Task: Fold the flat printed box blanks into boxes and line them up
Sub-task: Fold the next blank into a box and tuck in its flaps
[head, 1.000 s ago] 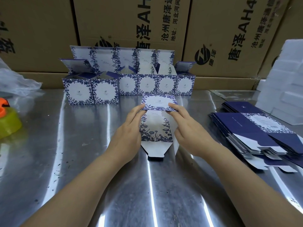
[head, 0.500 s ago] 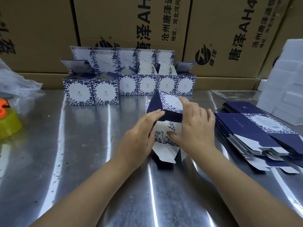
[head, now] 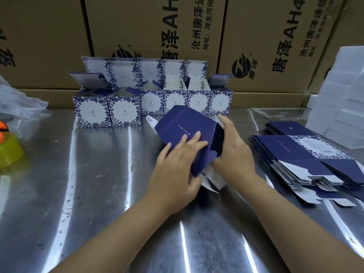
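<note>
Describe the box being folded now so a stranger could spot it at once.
On the steel table, look in front of the row of finished boxes and left of the stack of flat blanks. The half-folded box is held by the left hand and right hand. Unlike its upright white floral neighbours, it is tilted, showing dark navy panels.
</note>
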